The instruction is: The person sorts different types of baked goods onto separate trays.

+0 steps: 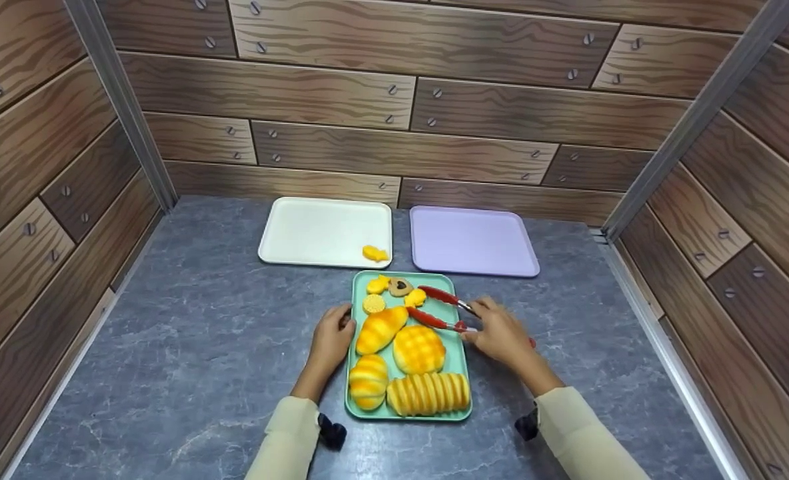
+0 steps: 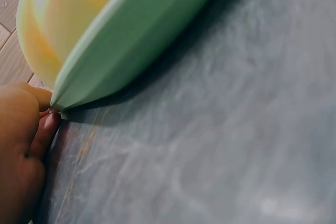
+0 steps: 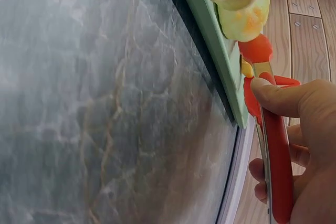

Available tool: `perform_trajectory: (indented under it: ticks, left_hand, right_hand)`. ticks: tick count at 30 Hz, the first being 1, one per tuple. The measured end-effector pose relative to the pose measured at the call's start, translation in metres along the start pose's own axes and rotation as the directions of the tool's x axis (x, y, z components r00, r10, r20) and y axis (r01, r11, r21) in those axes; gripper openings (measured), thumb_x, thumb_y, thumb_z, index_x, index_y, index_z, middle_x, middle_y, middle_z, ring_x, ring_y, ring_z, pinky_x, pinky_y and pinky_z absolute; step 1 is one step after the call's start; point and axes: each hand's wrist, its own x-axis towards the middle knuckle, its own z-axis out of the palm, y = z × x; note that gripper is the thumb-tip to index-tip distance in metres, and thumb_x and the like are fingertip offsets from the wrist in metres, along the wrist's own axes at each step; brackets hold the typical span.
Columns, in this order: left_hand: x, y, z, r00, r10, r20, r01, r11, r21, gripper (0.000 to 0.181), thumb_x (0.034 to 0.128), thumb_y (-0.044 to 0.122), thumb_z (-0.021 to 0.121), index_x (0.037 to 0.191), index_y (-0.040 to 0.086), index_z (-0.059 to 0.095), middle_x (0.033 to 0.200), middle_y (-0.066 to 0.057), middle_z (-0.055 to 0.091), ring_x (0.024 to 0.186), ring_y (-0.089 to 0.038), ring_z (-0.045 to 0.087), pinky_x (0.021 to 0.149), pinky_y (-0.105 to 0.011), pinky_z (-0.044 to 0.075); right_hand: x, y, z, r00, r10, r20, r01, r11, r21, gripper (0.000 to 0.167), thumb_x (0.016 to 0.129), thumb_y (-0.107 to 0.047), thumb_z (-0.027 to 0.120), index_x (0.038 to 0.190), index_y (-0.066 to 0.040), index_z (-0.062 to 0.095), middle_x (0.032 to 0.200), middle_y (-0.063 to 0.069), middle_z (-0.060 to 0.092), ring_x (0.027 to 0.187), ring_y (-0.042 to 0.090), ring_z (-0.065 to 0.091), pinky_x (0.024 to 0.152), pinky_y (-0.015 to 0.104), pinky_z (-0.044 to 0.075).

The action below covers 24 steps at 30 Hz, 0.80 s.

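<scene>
Fish-shaped yellow piece lies toward the upper right of the green tray, low centre of the head view, between the parted tips of the red tongs; you cannot tell whether they touch it. From the left, tabletop spreads across the lower left of the frame, giving that elbow room. Above, left of centre, the white tray carries 1 fish at its lower right corner; its raised rim could catch anything carried too low. Your left hand pinches the green tray's left edge; if that grip eased, a push from the tongs might slide the tray. Next, the long loaf ends right beside the lower tong tip, so a careless squeeze could nudge it. The heart cookie, just up and left of your piece, could get swept along. An off-centre pinch might let the piece slip. Farther right, the purple tray offers broad bare floor, a narrow gap parting it from the white tray. Below it, your right hand grips the tongs, their 2 arms apart, with tabletop to spare before the plank wall.
</scene>
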Motion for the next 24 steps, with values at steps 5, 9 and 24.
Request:
perform_trajectory:
  ticks: [5, 9, 24]
  left_hand:
    - [0.001, 0.000, 0.001, 1.000, 0.001, -0.010, -0.001, 1.000, -0.003, 0.036, 0.0971, 0.006, 0.061, 0.132, -0.002, 0.063, 0.111, -0.013, 0.065, 0.095, -0.022, 0.058, 0.090, -0.042, 0.049]
    - [0.001, 0.000, 0.001, 1.000, 0.008, -0.014, -0.008, 1.000, -0.003, 0.035, 0.0966, 0.005, 0.062, 0.131, -0.003, 0.064, 0.110, -0.013, 0.065, 0.095, -0.021, 0.058, 0.089, -0.042, 0.049]
    - [0.002, -0.001, 0.000, 1.000, -0.004, 0.000, 0.004, 1.000, 0.009, 0.036, 0.0980, 0.008, 0.061, 0.133, -0.001, 0.063, 0.113, -0.013, 0.065, 0.096, -0.021, 0.058, 0.090, -0.041, 0.049]
  right_hand:
    - [-0.002, -0.002, 0.003, 1.000, 0.011, -0.007, -0.011, 1.000, -0.001, 0.065, 0.083, -0.036, 0.082, 0.137, -0.006, 0.061, 0.131, 0.010, 0.060, 0.114, 0.035, 0.061, 0.092, 0.056, 0.050]
    - [-0.005, -0.003, 0.004, 1.000, 0.015, -0.010, -0.015, 1.000, -0.002, 0.065, 0.085, -0.036, 0.081, 0.138, -0.005, 0.060, 0.133, 0.011, 0.059, 0.116, 0.035, 0.060, 0.093, 0.056, 0.049]
    - [0.014, -0.015, 0.000, 0.994, 0.094, -0.052, -0.089, 0.993, 0.079, 0.063, 0.086, -0.033, 0.080, 0.138, -0.004, 0.059, 0.135, 0.013, 0.056, 0.115, 0.036, 0.061, 0.095, 0.056, 0.049]
